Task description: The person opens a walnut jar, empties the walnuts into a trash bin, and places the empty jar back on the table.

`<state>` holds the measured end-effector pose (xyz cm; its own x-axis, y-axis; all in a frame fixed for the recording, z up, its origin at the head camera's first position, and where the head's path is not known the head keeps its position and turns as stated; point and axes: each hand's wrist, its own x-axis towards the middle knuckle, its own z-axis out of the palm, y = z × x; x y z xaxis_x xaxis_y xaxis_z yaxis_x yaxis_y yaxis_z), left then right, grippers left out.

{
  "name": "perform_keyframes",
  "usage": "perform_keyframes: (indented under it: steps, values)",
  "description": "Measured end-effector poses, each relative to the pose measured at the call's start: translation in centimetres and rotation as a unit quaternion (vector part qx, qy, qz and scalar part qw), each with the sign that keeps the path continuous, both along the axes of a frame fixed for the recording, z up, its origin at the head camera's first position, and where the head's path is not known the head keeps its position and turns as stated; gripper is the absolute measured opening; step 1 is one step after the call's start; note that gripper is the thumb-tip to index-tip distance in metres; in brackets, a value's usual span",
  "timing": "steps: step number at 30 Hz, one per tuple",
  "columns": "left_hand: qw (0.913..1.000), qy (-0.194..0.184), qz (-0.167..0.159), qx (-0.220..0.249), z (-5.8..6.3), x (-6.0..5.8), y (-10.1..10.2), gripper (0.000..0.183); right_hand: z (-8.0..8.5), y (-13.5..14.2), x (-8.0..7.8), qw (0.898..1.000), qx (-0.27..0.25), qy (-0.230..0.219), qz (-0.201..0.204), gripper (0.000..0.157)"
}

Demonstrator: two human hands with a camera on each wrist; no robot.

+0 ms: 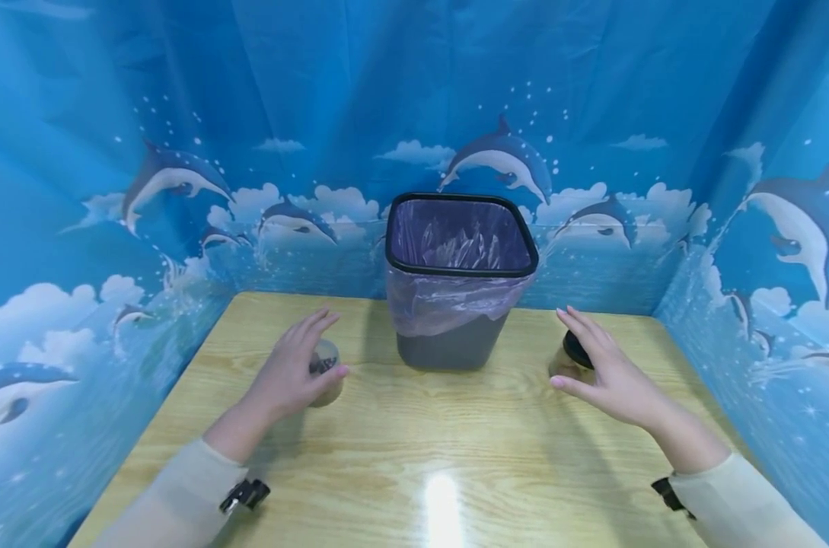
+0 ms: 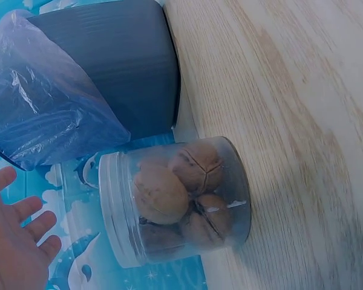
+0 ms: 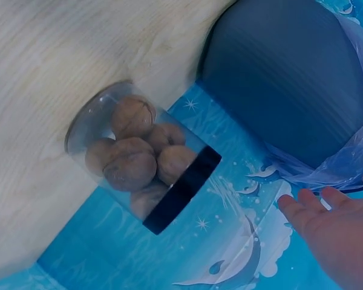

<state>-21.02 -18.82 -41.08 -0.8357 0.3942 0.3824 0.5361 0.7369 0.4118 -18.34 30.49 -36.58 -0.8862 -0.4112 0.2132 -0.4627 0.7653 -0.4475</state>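
My left hand (image 1: 296, 367) hovers with spread fingers beside a clear jar (image 1: 326, 355) at the left of the table. In the left wrist view that jar (image 2: 175, 199) stands upright with several walnuts (image 2: 160, 194) inside and a pale, clear top; the fingers are apart from it. On the right, my right hand (image 1: 613, 373) is likewise spread around a second clear jar (image 1: 566, 364), partly hiding it. The right wrist view shows this jar (image 3: 133, 154) holding several walnuts (image 3: 130, 163) under a black lid (image 3: 183, 190), its fingers away from the surface.
A grey trash bin (image 1: 448, 346) with a black rim and a purplish plastic liner (image 1: 448, 301) stands at the table's back middle, between the jars. The wooden table (image 1: 387, 457) is enclosed by blue dolphin-printed curtains (image 1: 359, 91) at the back and sides.
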Motion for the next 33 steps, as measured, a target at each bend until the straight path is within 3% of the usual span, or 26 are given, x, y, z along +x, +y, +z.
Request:
perform_keyframes:
  steps: [7, 18, 33]
  values:
    - [0.9999, -0.007, 0.007, 0.006, -0.2, 0.1, 0.0, 0.083, -0.7, -0.2, -0.1, 1.0, -0.013, -0.009, 0.007, 0.096]
    - [0.9964, -0.068, 0.036, 0.036, -1.0, 0.0, -0.9, 0.083, -1.5, -0.8, -0.3, 0.998, -0.05, -0.023, 0.018, 0.097]
    - [0.9888, -0.112, 0.057, 0.08, -1.5, 0.1, -2.3, 0.087, -2.3, -1.9, 0.0, 0.99, -0.122, -0.061, 0.028, 0.09]
